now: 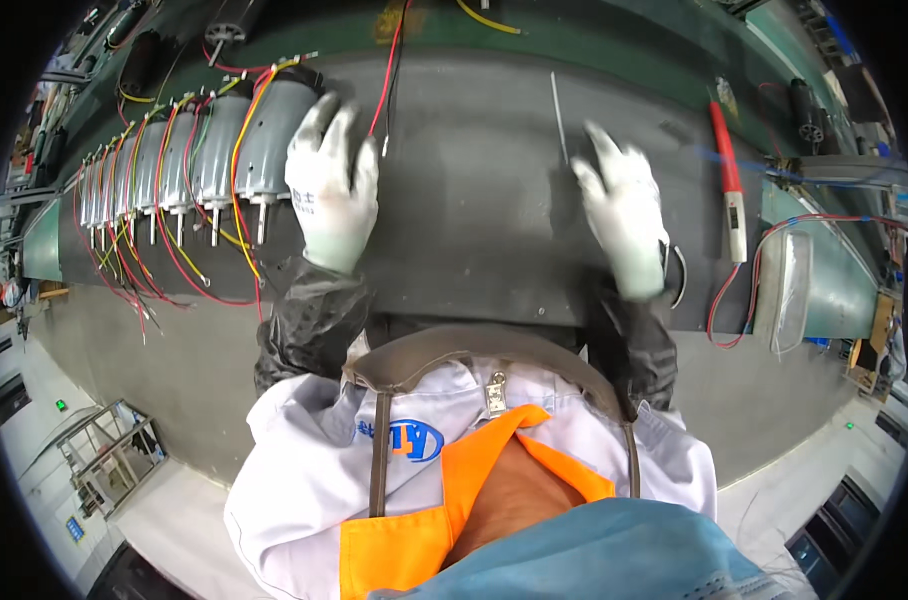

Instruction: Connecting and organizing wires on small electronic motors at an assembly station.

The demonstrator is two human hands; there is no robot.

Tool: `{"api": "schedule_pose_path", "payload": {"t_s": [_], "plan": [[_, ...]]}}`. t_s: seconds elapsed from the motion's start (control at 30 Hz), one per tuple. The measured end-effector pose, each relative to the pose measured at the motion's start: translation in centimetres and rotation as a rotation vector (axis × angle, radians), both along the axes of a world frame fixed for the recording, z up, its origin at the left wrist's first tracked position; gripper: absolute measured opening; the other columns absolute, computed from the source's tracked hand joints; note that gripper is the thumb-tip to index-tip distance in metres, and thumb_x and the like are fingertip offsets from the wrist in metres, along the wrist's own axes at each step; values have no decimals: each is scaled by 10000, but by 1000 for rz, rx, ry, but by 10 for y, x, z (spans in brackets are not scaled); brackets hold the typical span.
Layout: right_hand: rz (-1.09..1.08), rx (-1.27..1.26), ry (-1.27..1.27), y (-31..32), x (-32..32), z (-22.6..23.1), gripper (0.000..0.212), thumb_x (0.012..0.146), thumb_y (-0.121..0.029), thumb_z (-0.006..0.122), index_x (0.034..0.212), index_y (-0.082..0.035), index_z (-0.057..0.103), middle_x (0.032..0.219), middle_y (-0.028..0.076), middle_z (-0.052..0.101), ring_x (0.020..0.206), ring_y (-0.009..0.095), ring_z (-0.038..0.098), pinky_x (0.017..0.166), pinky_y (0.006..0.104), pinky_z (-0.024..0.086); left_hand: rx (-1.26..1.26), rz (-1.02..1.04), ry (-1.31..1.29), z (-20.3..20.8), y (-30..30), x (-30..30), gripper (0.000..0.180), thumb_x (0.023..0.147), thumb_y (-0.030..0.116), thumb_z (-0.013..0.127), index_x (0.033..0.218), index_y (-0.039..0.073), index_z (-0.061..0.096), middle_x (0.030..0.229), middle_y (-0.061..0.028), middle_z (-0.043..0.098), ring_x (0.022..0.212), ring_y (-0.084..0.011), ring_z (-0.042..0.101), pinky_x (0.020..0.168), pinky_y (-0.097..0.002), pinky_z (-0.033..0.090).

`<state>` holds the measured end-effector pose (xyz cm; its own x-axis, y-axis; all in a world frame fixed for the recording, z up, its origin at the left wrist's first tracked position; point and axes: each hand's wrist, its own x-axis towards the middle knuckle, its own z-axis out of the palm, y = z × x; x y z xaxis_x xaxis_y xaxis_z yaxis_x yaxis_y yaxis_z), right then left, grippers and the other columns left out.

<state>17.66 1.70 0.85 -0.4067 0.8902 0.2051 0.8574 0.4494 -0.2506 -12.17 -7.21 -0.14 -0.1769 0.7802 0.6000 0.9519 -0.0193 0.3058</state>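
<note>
My left hand, in a white glove, is beside the nearest grey motor of a row. Its fingers are spread, and I cannot tell whether they touch the motor. A red wire and a black wire hang down close to its thumb. Over the right part of the dark mat is my right hand, also white-gloved, with fingers apart. A thin pale strip lies just left of its fingertips; contact between them is unclear. Both hands are slightly blurred.
Several grey motors with red, yellow and green wires stand along the left, shafts toward me. To the right lies a red-and-white pen-shaped tool with a small display, beside a pale block. A dark motor sits far right.
</note>
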Motion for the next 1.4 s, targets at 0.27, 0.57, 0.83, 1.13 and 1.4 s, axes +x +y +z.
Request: {"api": "schedule_pose_path", "payload": {"t_s": [0.27,0.57,0.83,1.13,1.4], "plan": [[529,-26,-26,-62,-82,-31,597,889,-381,669,1340,-7,556,1377,165,550,1357,375,445,1159,532,317,86,-15,-82,46,-40,-39,279,950,83,602,1211,11,670,1261,-159,636,1167,-293,604,1007,-373,461],[1292,-216,230,-119,-139,-21,472,861,-244,699,1302,-103,610,1357,131,568,1334,321,473,1149,499,344,80,-252,-794,82,-77,-49,455,876,256,704,1295,96,631,1385,-173,545,1287,-339,502,1060,-488,409],[572,-105,583,-28,-57,-51,318,901,-162,673,1213,-103,685,1214,121,663,1151,336,613,1019,434,468,98,-357,-504,49,-22,32,220,935,62,599,1121,3,701,1144,-154,688,1102,-296,644,982,-369,490],[-152,357,584,127,84,-59,212,924,-184,642,1067,-54,730,948,167,705,972,309,672,863,404,527,-80,-680,-738,3,105,173,201,929,72,597,1084,8,707,1129,-154,691,1121,-290,649,979,-366,500],[-247,667,-389,342,198,2,252,974,-267,597,997,-76,760,1000,130,753,799,261,720,673,423,559,-94,-660,-685,-37,142,179,221,913,110,616,1109,44,693,1146,-165,668,1149,-346,609,1006,-439,480]]}}
